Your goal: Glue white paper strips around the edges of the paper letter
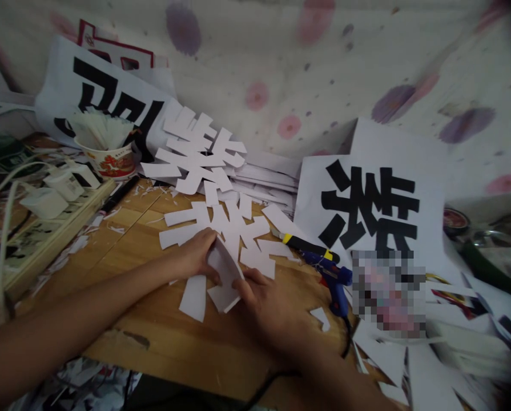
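Observation:
A small curved white piece is held between my two hands above the wooden table. My left hand pinches its upper left end, thumb on the near side. The fingers of my right hand close on its lower right edge. Just beyond my hands lies a white cut-out character, flat on the wood. Another white cut-out character rests behind it. A loose white strip lies below my left hand. To the right are a yellow and black cutter and a blue glue gun.
At left are a power strip with plugs, a black marker and a paper bowl of translucent sticks. Printed character sheets lean at the back. A cable runs off the near edge. Scraps lie below.

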